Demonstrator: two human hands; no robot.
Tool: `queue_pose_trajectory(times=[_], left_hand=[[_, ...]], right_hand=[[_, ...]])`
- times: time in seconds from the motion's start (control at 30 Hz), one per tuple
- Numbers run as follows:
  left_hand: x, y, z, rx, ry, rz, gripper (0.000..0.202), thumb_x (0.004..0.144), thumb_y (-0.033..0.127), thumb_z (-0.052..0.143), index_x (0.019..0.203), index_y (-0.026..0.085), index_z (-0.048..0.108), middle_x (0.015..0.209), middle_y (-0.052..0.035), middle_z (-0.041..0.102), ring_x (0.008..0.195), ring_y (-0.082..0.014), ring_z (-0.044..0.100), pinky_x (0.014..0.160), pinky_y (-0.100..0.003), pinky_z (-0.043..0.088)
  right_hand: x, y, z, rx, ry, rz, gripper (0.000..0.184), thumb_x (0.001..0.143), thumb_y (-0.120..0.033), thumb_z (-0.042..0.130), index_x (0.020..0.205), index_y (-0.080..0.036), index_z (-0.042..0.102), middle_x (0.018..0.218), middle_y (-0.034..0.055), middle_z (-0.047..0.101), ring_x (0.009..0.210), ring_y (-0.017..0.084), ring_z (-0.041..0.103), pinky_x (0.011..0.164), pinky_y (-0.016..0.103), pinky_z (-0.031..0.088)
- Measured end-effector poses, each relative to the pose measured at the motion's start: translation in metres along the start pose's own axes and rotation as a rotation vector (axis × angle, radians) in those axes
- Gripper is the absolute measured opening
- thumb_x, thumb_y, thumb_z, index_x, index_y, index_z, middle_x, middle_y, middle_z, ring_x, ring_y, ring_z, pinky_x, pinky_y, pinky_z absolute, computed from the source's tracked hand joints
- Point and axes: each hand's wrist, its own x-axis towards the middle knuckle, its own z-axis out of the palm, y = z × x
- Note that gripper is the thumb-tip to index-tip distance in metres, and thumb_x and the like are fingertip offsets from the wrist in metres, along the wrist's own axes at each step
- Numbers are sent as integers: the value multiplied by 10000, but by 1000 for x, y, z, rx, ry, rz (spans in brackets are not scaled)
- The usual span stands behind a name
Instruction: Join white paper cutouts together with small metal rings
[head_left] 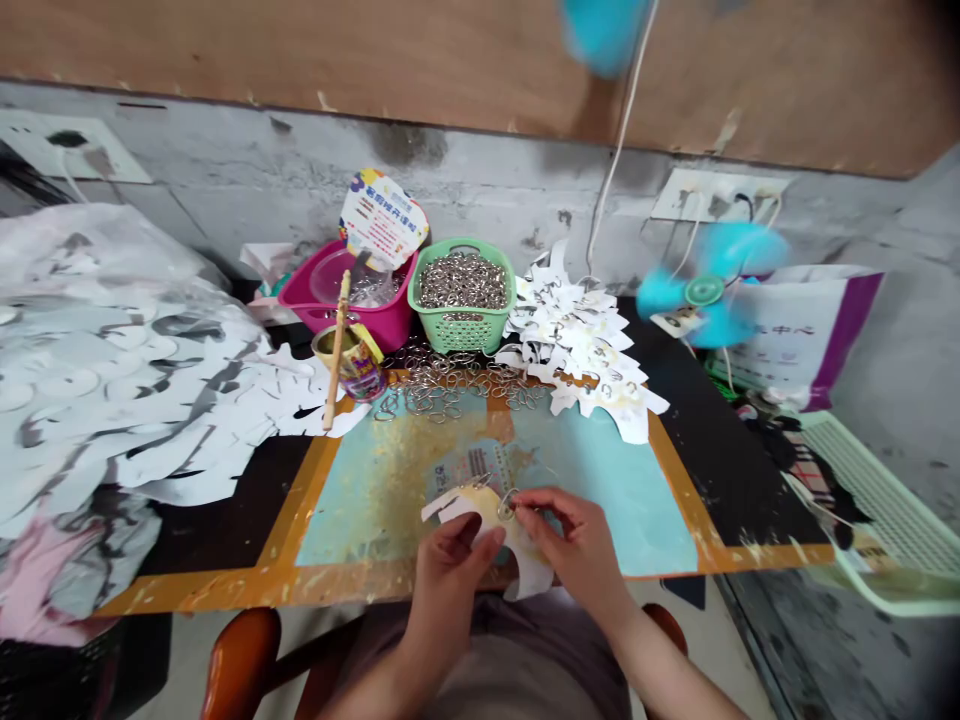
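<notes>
Closest to me, the left hand [450,590] clenches a white paper cutout [529,570], its middle smeared yellowish, while the right hand [574,545] pinches a metal ring [508,505] at the cutout's edge. Both hover over the pale blue card sheet [600,510] on an orange-taped tabletop [292,590]. Beyond lie a tangle of loose rings [450,385], a wooden stick [337,310] leaning in a small yellow cup [324,350], a green plastic basket [463,335] heaped with rings, a magenta basket [345,315], and stacked white cutouts [577,340]. A blue fan [705,290] spins far right; a big heap of cutouts [112,370] fills the left.
</notes>
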Motion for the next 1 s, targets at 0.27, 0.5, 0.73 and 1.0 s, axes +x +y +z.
queue_pose_trajectory(times=[0.27,0.5,0.73,1.0], left_hand=[[2,-1,0,-60,45,26,350,586,318,899,782,158,658,770,-21,693,701,-149,640,647,-247,522],[10,-17,-16,215,56,241,250,694,323,839,772,145,682,830,-22,609,802,-144,595,726,-226,499],[14,-23,-19,165,2,276,228,715,296,830,789,147,674,819,-9,601,762,-131,606,694,-215,506],[3,-15,-8,49,-67,219,250,777,303,796,930,172,647,934,-43,700,913,-187,689,791,-282,563]], right_hand=[[-13,-1,16,-183,142,-153,80,867,-246,674,908,-228,741,901,50,763,836,212,709,770,303,542],[-14,3,19,-230,181,-205,67,884,-227,656,911,-218,716,872,34,749,800,181,705,735,266,536],[-15,4,22,-230,199,-274,91,892,-176,638,927,-217,710,875,21,734,797,152,691,730,237,533],[-12,7,21,-153,143,-201,125,896,-197,640,974,-214,735,932,47,741,861,177,695,781,277,546]])
